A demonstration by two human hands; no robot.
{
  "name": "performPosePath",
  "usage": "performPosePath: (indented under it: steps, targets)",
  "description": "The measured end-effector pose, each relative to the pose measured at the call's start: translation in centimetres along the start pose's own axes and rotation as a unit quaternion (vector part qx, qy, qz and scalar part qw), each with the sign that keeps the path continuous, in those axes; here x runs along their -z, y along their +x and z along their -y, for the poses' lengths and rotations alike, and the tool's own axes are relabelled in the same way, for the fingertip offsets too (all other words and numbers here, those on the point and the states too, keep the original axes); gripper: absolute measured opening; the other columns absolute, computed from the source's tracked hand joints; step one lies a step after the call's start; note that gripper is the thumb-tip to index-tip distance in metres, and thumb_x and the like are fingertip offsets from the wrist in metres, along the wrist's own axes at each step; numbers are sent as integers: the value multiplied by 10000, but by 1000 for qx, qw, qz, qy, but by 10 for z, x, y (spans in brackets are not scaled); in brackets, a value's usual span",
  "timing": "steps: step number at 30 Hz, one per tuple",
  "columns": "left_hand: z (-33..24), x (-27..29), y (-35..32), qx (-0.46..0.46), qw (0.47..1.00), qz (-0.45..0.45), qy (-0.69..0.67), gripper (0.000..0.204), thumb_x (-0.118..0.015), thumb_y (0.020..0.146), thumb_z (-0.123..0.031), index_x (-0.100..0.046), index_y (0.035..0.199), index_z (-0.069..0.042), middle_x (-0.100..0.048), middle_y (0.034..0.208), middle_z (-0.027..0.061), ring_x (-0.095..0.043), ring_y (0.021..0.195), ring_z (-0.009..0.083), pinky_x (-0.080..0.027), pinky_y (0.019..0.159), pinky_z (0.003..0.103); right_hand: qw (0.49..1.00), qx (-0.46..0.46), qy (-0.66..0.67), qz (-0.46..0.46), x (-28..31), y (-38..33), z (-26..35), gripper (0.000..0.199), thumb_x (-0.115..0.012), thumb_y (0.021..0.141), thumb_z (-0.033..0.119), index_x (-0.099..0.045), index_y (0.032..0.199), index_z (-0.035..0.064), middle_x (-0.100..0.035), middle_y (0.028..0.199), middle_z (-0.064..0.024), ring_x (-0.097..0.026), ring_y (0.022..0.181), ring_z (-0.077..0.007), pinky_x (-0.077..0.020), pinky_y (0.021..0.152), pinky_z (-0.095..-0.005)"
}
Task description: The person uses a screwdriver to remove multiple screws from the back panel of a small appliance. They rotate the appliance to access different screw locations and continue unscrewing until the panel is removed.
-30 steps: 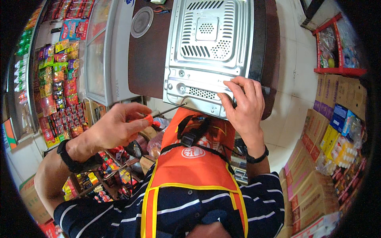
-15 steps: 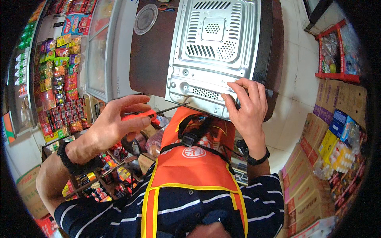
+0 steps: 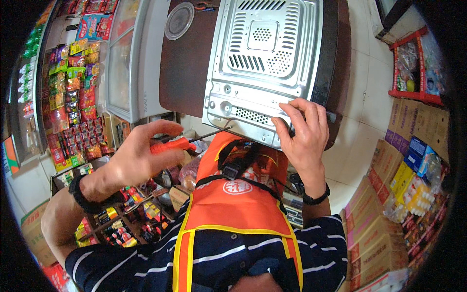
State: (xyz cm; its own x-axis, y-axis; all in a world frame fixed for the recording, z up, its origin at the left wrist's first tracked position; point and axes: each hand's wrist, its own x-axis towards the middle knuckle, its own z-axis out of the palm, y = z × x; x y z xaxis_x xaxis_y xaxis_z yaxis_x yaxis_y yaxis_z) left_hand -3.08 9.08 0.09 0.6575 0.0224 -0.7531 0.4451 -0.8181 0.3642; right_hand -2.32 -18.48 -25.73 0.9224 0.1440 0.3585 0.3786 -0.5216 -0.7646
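My left hand (image 3: 138,151), slightly blurred, holds a screwdriver by its red handle (image 3: 170,145). The dark shaft (image 3: 211,133) reaches right, and its tip meets the near edge of a silver metal appliance casing (image 3: 262,82), close to the left corner. This casing has slots, round vent holes and a raised square in its middle. On its near right part rests my right hand (image 3: 306,126), thumb and forefinger apart with their tips against the metal beside the perforated strip (image 3: 250,115). Nothing shows between those fingertips.
The casing lies on a dark brown table (image 3: 187,73). A round clear lid (image 3: 179,21) and pliers (image 3: 204,7) are at its far side. A glass-doored cabinet (image 3: 121,68) and hanging snack packets (image 3: 73,97) stand left. Cardboard boxes (image 3: 374,233) and a red crate (image 3: 408,63) line the right.
My left hand has turned a little about the screwdriver handle, its fingers shifting, while the tip stays at the same spot. My right hand keeps its place on the casing.
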Motion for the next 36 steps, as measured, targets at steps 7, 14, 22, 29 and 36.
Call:
performPosePath:
  steps: [7,14,22,29,36]
  targets:
    - [-7,-8,6,28,999,34,0,387,-703,1103,-206,-670,1402,38,-809,983,128,-723,746,207,-565,626,357,1000,3,-4,0,-1,-1,0,348,-932,858,198,-812,1174,114,-702,1163,-54,-650,1078,-311,-566,913,-445]
    - [-10,-16,-14,-188,859,52,473,626,-800,928,-134,-595,1496,32,-752,1091,212,-777,891,369,-652,737,471,1000,16,-12,-4,0,1,2,341,-927,867,194,-812,1176,107,-698,1159,-58,-647,1080,-318,-561,919,-449]
    - [-4,-12,-6,222,948,52,-221,602,-748,1063,-199,-574,1574,67,-814,1195,220,-768,1021,256,-629,845,417,1000,12,-2,-4,0,-1,-1,343,-927,870,198,-811,1179,106,-693,1160,-57,-645,1083,-317,-560,921,-447]
    - [-6,-13,-10,-92,884,131,439,555,-703,995,-81,-617,1528,46,-782,1268,304,-781,1063,502,-657,838,474,1000,9,-7,-1,-1,-1,1,339,-925,868,198,-808,1173,110,-694,1159,-54,-645,1079,-315,-561,924,-447]
    - [4,-12,-11,171,965,29,-198,680,-803,1050,-234,-546,1616,42,-812,1202,146,-748,875,204,-618,764,388,1000,8,4,-6,-1,-2,-1,337,-924,868,193,-807,1173,109,-698,1158,-57,-643,1078,-318,-563,927,-444]
